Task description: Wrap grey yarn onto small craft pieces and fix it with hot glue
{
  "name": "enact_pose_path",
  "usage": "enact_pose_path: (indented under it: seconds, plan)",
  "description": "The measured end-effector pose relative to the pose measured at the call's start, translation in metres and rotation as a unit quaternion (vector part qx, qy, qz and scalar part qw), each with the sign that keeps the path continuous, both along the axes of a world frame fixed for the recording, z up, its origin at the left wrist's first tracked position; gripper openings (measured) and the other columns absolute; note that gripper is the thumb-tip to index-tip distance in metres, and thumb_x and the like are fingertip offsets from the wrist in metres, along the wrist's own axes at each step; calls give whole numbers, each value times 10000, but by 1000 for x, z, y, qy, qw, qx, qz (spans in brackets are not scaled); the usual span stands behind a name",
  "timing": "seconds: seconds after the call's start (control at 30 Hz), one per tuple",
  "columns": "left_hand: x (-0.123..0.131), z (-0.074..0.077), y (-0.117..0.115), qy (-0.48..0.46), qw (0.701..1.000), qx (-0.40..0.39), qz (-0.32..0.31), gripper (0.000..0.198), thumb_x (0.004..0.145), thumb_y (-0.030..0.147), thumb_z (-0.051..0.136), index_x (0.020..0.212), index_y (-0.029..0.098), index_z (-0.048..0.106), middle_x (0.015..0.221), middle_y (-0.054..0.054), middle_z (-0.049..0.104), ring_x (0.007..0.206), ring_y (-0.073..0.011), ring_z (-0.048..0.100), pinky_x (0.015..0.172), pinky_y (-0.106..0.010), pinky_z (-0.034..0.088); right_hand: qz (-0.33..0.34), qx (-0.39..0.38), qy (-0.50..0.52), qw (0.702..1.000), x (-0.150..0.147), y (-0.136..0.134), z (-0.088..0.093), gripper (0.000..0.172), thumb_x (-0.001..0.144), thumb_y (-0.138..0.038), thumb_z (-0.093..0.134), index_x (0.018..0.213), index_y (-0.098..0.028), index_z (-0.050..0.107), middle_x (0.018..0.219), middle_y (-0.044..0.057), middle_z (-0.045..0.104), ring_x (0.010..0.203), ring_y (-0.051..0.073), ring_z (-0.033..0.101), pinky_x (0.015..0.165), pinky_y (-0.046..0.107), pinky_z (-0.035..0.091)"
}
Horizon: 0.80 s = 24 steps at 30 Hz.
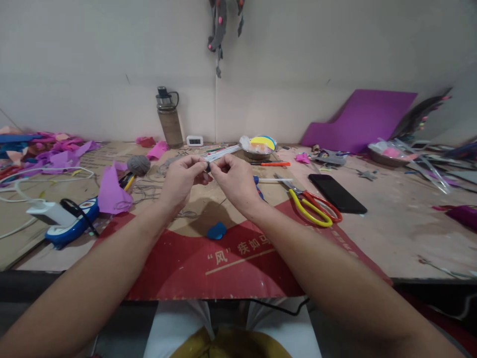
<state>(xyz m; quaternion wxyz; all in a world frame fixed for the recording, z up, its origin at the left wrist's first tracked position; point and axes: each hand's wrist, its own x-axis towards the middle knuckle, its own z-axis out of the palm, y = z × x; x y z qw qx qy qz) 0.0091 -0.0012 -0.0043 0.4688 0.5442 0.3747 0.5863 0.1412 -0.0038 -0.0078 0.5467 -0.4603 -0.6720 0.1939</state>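
My left hand and my right hand are raised together above the table's middle, fingertips pinched and meeting around a small dark piece that I cannot make out. A thin grey thread trails down from the hands toward the table. Below them a blue felt scrap lies at the edge of a red printed sheet. A ball of grey yarn rests to the left of my left hand.
Yellow-and-red scissors and a black phone lie right of my hands. A water bottle stands at the wall. Purple and pink paper scraps pile at left, a purple sheet leans at right. A white charger and cables sit near left.
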Motion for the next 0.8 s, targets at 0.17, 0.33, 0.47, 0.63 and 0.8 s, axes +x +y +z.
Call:
enact_pose_path:
  seconds: [0.17, 0.33, 0.47, 0.63, 0.8]
  plan:
    - [-3, 1, 4, -30, 998, -36, -37, 123, 667, 233, 699, 736, 173, 616, 610, 20, 577, 493, -84, 530, 496, -227, 417, 45, -37, 54, 997, 5, 6, 0, 114, 793, -305, 602, 805, -199, 561, 586, -63, 455, 560, 102, 410, 560, 251, 320]
    - [-5, 3, 6, -3, 997, -52, -58, 137, 635, 243, 721, 718, 154, 658, 601, 6, 564, 508, -84, 500, 486, -227, 388, 77, -68, 64, 993, 11, 11, 0, 175, 793, -290, 590, 662, -180, 551, 592, -52, 471, 559, 89, 394, 569, 248, 323]
    - [-9, 4, 8, -2, 994, -52, -92, 156, 674, 271, 653, 735, 136, 703, 711, -55, 652, 561, -103, 543, 533, -251, 434, 77, -69, 48, 994, 14, 12, 2, 177, 787, -252, 579, 634, -177, 534, 578, -54, 458, 553, 84, 388, 572, 248, 316]
    - [-12, 5, 9, 18, 995, -51, -79, 224, 681, 288, 691, 850, 142, 710, 718, -52, 674, 558, -113, 585, 512, -240, 424, 82, -64, 32, 994, 15, 14, 1, 177, 784, -269, 576, 637, -176, 541, 568, -49, 463, 552, 86, 384, 552, 242, 299]
    - [-11, 4, 9, 109, 993, -11, -42, 152, 704, 298, 713, 677, 152, 682, 557, -26, 616, 490, -94, 532, 493, -227, 399, 87, -53, -6, 995, 15, 14, -2, 172, 773, -292, 571, 645, -181, 544, 587, -39, 504, 555, 91, 399, 537, 245, 296]
